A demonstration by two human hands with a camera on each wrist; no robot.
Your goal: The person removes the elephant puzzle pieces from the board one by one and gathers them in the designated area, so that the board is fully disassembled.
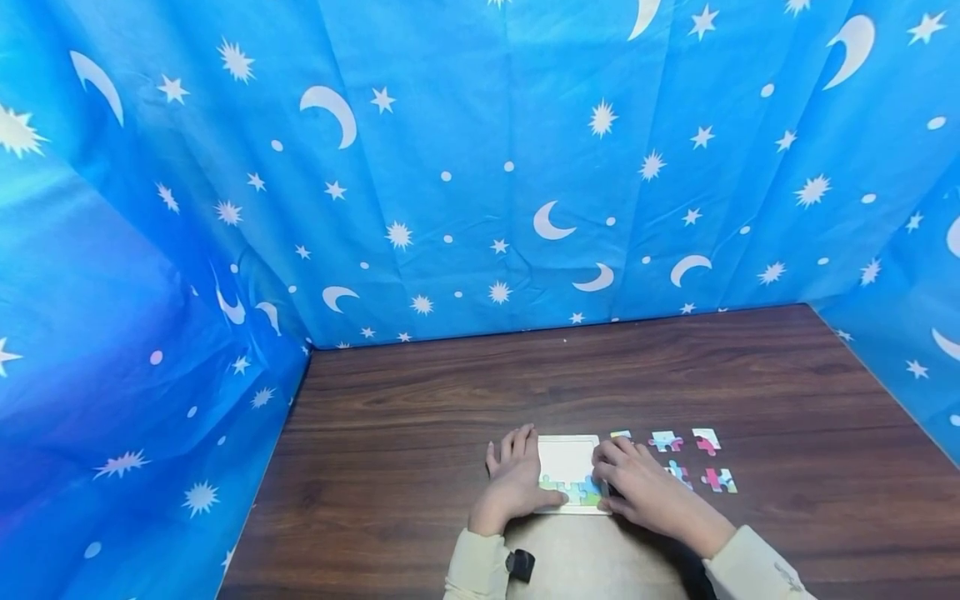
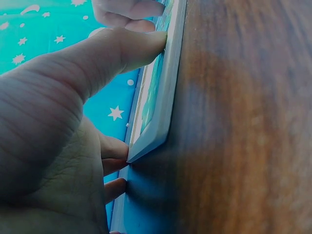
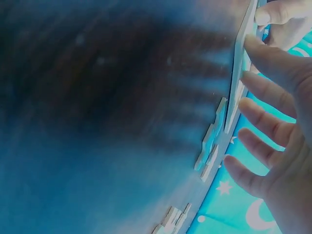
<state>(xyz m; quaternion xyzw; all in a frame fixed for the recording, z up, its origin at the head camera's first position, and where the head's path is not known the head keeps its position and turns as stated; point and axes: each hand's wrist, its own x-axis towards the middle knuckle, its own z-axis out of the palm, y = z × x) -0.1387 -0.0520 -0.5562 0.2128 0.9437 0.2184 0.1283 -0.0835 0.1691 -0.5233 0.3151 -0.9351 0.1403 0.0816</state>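
1. Head view: the puzzle tray (image 1: 567, 454) lies on the table (image 1: 420, 417) right between my two hands. Its near edge runs left to right in front of me; my left hand covers its left edge, so I cannot tell which side is longer. The fitted pieces (image 1: 573, 490) make a row along the near side, with bare board beyond them.
2. My left hand (image 1: 516, 479) is spread along the tray's left side, fingers pointing away from me, thumb reaching in over the near part. My right hand (image 1: 645, 487) lies over the right edge, its fingers reaching left. The loose pieces (image 1: 665, 442) lie to its right and beyond it.
3. Left wrist view: my left thumb is stretched out with its tip on the near rim, and my fingers, loosely extended, come up to the tray's left end. The tray's near edge runs steeply up the picture.
4. Right wrist view: my right fingers are fanned apart, gripping nothing. The thumb touches the tray's near rim and the forefinger's tip is at the tray too; loose pieces lie near the other fingertips.
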